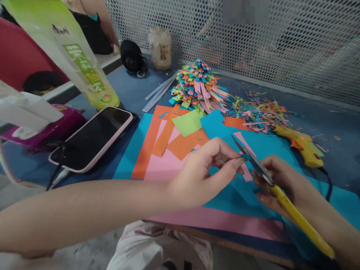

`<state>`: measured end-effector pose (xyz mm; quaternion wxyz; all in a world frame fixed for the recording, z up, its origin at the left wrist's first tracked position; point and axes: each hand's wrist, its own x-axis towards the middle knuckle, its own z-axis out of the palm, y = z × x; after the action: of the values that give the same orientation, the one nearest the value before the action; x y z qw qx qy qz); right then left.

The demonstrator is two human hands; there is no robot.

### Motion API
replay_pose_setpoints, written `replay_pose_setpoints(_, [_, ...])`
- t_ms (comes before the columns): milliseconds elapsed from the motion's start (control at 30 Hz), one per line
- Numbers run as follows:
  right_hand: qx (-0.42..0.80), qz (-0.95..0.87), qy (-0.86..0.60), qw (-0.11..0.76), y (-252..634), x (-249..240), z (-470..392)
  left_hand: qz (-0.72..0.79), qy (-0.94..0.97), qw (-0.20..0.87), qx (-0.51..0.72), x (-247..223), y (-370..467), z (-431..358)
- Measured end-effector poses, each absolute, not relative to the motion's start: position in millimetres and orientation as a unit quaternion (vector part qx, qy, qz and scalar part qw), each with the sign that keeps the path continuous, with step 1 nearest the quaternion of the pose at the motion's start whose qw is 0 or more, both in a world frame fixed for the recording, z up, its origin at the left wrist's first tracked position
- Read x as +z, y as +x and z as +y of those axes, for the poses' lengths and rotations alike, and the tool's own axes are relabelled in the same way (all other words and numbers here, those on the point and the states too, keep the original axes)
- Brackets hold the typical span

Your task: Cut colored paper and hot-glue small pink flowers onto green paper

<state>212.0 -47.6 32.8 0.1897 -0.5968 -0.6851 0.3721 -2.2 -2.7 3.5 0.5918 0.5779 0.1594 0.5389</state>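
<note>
A phone [94,137] lies near a yellow glue gun [302,144]

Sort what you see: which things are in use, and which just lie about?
In use: left hand, right hand, scissors, pink strip, blue sheet.
Lying about: phone, glue gun, paper scraps, jar, fringed paper pile.

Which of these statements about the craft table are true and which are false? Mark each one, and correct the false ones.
1. The right hand holds yellow-handled scissors. True.
2. The left hand pinches a pink paper strip at the blades. True.
3. The phone has its screen lit. False: the screen is dark.
4. The glue gun lies left of the phone. False: it lies at the right, beyond the scissors.
5. A pile of paper scraps lies near the mesh. True.
</note>
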Motion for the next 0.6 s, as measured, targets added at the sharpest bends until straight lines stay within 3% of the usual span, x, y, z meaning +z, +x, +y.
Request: replay_pose_setpoints(600, [0.406, -0.664, -0.6, 0.186, 210.8, 32.9, -49.6, 0.172, 0.576, 0.594, 0.535, 4.5, -4.3, -2.3])
